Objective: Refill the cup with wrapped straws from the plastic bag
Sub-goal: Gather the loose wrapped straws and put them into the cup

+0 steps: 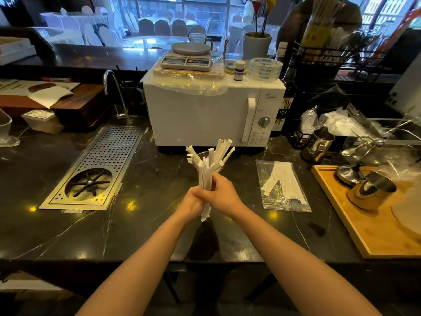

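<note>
A bundle of white paper-wrapped straws (206, 176) stands nearly upright at the middle of the dark counter, with both hands clasped round its lower part. My left hand (193, 205) grips from the left and my right hand (222, 191) wraps over it from the right. Straw ends stick out below the hands. Just behind the bundle stands a clear cup (204, 154) with more wrapped straws fanning out of it. To the right, a clear plastic bag (281, 187) lies flat on the counter with a few wrapped straws inside.
A white microwave (205, 115) stands right behind the cup. A perforated metal rinser tray (95, 169) is set into the counter at left. At right, a wooden tray (355, 224) carries metal cups, with a metal pitcher (317, 144) behind it.
</note>
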